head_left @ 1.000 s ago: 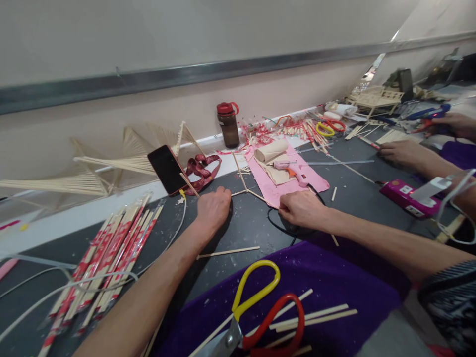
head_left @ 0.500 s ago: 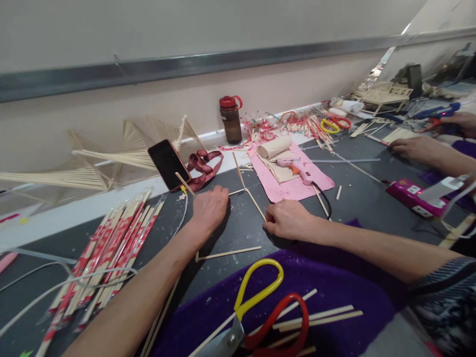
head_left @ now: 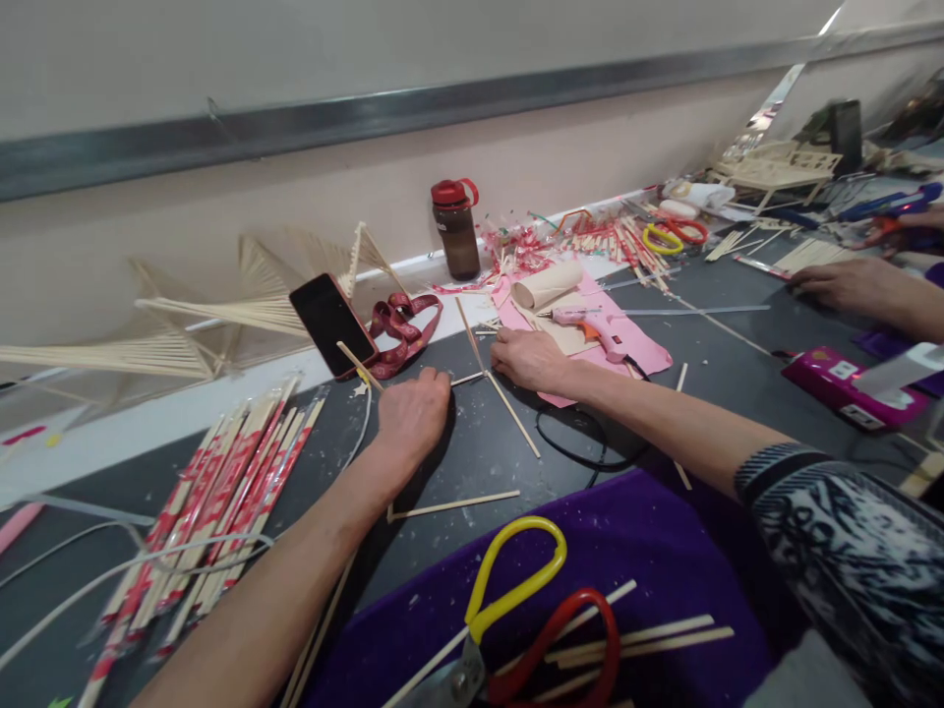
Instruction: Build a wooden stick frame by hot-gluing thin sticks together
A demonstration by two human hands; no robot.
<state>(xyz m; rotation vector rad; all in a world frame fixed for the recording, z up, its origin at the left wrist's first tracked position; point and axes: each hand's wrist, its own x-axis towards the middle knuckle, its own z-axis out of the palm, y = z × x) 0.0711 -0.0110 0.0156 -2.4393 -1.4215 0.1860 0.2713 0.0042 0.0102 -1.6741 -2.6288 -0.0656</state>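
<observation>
My left hand (head_left: 414, 411) is closed around a thin wooden stick frame; one stick end (head_left: 360, 366) sticks out behind it and another stick (head_left: 467, 378) shows at its fingertips. My right hand (head_left: 532, 360) has curled fingers just right of the corner where several sticks meet. What its fingertips pinch, if anything, is hidden. From that corner one stick (head_left: 470, 332) slants up to the back and another (head_left: 512, 415) runs toward me. A separate stick (head_left: 455, 503) lies in front. Behind my right hand, a pink glue gun (head_left: 601, 332) rests on a pink cloth (head_left: 649, 354).
Scissors (head_left: 516, 570) and loose sticks lie on purple cloth (head_left: 685, 541) in front. Wrapped chopsticks (head_left: 213, 492) are at left. A phone (head_left: 331, 323) leans beside a stick model (head_left: 221, 310); a bottle (head_left: 458, 231) stands behind. Another person's hand (head_left: 841, 285) works at right.
My right hand has moved from the near end of the front stick up and left to the corner. That stick's end now shows bare. My left hand stays in place.
</observation>
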